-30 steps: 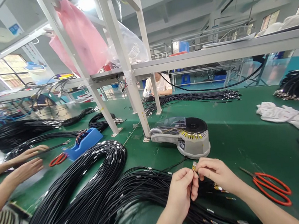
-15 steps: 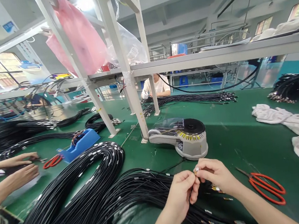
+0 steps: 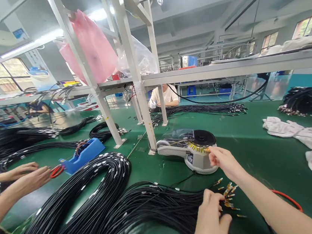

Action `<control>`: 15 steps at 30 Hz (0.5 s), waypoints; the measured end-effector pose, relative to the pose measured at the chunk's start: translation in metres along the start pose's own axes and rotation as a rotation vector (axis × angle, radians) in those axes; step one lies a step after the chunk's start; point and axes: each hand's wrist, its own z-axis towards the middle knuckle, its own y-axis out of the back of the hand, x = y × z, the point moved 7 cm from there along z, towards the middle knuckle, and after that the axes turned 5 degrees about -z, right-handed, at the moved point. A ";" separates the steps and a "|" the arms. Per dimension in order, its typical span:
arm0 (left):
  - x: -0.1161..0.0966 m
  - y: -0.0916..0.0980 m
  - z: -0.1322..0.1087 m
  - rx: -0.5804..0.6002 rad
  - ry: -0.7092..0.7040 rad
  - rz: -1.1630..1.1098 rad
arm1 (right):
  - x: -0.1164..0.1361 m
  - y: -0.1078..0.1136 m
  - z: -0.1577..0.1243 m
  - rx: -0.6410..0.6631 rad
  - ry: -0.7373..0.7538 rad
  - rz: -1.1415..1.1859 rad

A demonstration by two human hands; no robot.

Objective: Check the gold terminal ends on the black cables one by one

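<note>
At the rim of the round tape dispenser [image 3: 202, 160], my right hand [image 3: 225, 161] pinches one of the short yellow tape strips [image 3: 197, 148] fanned around it. My left hand [image 3: 211, 217] reaches over the near bundle of black cables [image 3: 160, 203], beside their ends. Its thumb stands apart from its bent fingers, and I see nothing held between them. Several cable ends [image 3: 229, 195] with amber-coloured tips spread out just past the left fingertips. The red-handled scissors [image 3: 290, 197] lie on the green table, partly hidden behind my right forearm.
Another person's hands [image 3: 36, 177] work at the left near red scissors [image 3: 56, 171] and a blue tape holder [image 3: 84, 155]. A looped cable bundle [image 3: 113, 167] lies between us. White shelf posts [image 3: 139, 96] rise ahead. White gloves [image 3: 295, 131] lie right. A person [image 3: 167, 97] sits opposite.
My hands, earlier pinched together over a small piece, have parted. The right moved up to the dispenser's tape strips; the left lowered to the cable ends. The other person's hands shifted right.
</note>
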 end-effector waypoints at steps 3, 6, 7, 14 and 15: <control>0.006 -0.013 -0.001 0.148 -0.044 0.198 | 0.001 -0.001 0.005 -0.058 0.031 0.011; 0.012 -0.028 -0.005 0.299 -0.151 0.366 | 0.009 0.000 -0.001 -0.092 0.077 0.026; 0.014 -0.033 -0.006 0.343 -0.185 0.422 | 0.014 0.000 -0.007 -0.096 0.093 0.030; 0.004 -0.044 -0.016 0.313 -0.335 0.563 | 0.043 0.009 -0.060 0.062 0.155 0.124; -0.001 -0.040 -0.016 0.295 -0.325 0.514 | 0.043 0.012 -0.065 0.071 0.150 0.106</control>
